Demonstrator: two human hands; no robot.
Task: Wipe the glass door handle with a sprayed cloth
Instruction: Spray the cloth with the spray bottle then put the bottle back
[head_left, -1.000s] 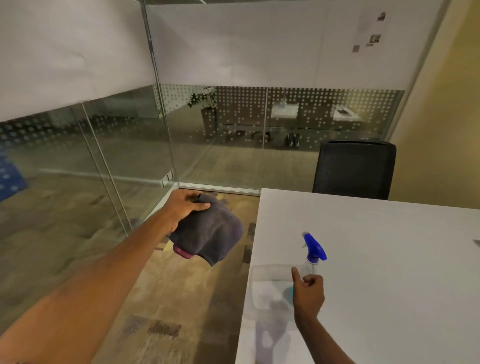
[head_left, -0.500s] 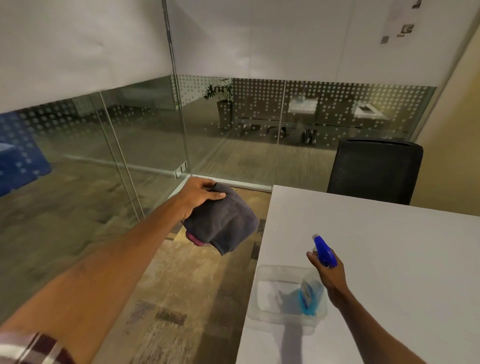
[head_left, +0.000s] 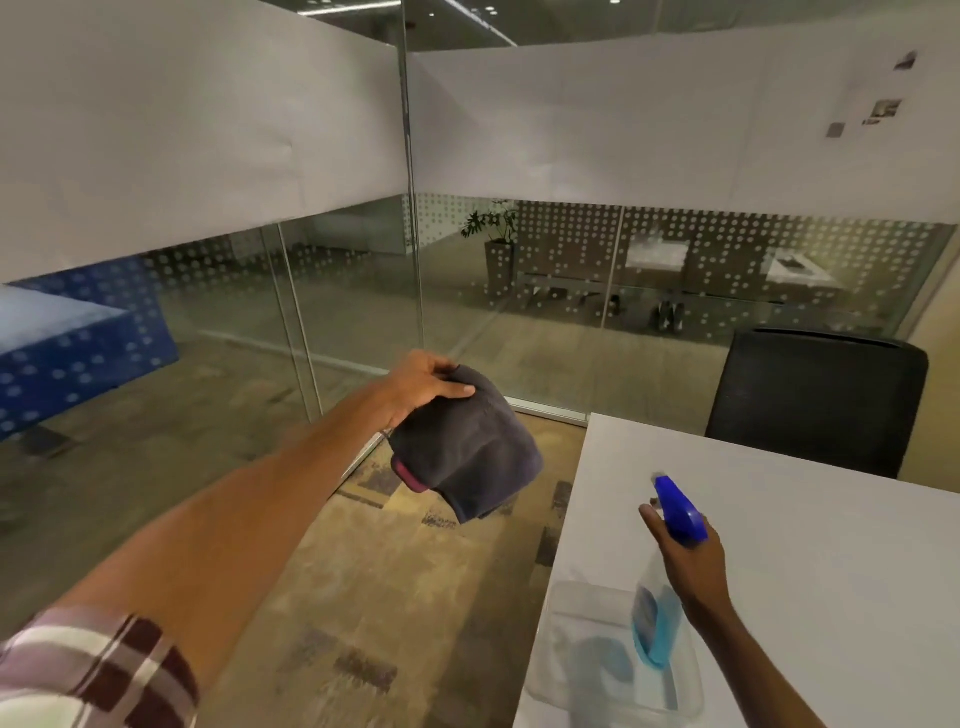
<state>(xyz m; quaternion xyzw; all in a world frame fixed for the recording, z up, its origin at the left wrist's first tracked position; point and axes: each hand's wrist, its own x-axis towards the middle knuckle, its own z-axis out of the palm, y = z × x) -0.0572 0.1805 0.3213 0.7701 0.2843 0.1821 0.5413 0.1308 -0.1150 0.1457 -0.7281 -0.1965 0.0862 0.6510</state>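
My left hand (head_left: 423, 385) grips the top of a dark grey folded cloth (head_left: 467, 447), which hangs in the air over the carpet, left of the table. My right hand (head_left: 688, 556) is closed around the neck of a clear spray bottle with a blue trigger head (head_left: 678, 512) and blue liquid inside. The bottle is lifted and tilted, its nozzle pointing toward the cloth, its base just above a clear plastic tray (head_left: 566, 670). No door handle shows in this view.
A white table (head_left: 831, 571) fills the lower right, with a black chair (head_left: 815, 405) behind it. Glass partition walls with dotted film (head_left: 363, 291) run along the left and back. Patterned carpet (head_left: 395, 597) lies below the cloth.
My right hand has lifted the spray bottle out of the tray and tilted it toward the cloth. The left hand keeps holding the cloth in about the same place.
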